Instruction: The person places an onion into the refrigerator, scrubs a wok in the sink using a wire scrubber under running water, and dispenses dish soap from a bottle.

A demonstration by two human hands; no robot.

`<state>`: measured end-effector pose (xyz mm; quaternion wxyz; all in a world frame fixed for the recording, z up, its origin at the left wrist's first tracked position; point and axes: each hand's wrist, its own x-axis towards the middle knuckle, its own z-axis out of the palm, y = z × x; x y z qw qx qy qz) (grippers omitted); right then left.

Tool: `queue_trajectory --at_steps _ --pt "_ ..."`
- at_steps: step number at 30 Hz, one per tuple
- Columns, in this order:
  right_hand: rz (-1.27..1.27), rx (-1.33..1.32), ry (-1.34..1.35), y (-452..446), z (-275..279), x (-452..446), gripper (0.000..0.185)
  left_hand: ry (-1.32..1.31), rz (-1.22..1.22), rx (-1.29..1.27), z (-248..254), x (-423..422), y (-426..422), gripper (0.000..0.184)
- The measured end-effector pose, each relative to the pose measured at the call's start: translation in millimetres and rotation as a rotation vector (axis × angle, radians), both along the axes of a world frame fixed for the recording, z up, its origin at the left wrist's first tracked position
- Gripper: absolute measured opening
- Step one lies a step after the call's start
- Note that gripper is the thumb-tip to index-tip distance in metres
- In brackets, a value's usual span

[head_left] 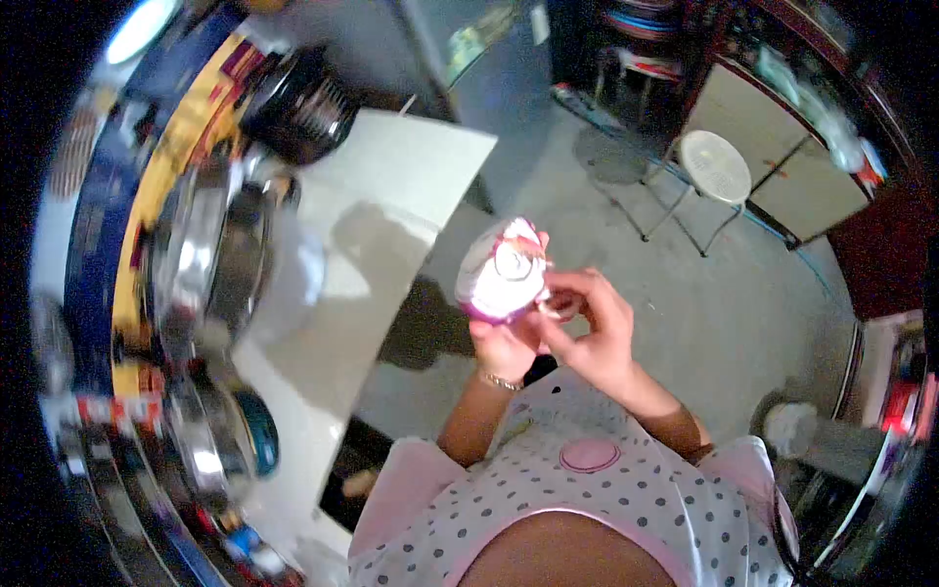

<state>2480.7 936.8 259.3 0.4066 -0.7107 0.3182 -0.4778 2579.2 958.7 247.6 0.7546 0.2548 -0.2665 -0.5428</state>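
Pale counter (pixel 416 166) left of grip; left hand (pixel 504 349) clasping rounded object (pixel 504 274), glaring white, purple-edged! Right hand (pixel 602 338) curled beside it, pinch unclear.

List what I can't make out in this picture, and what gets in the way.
All in the head view:
Pink-and-white item: its markings are lost to glare and blur.
Left hand: part of its grip is hidden behind that item.
Right hand: blur hides whether its fingertips pinch anything.
Shiny metal ware: too blurred to identify.
Polka-dot garment: cut off by the bottom edge.
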Motion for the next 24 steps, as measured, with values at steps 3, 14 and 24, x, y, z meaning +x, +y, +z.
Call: queue_trajectory --at_steps 3,14,24 --pt "-0.153 -0.049 -0.112 -42.2 8.8 21.5 0.014 0.056 -0.134 -0.092 -3.9 22.9 -50.1 0.096" --pt "-0.483 -0.202 -0.028 -105.1 -1.6 -34.1 0.012 0.226 -0.510 0.013 -3.5 -31.6 -146.4 0.097" --pt "-0.886 -0.567 0.158 -80.1 -3.8 -207.7 0.019 0.163 -0.751 0.048 1.8 -217.8 -132.9 0.099"
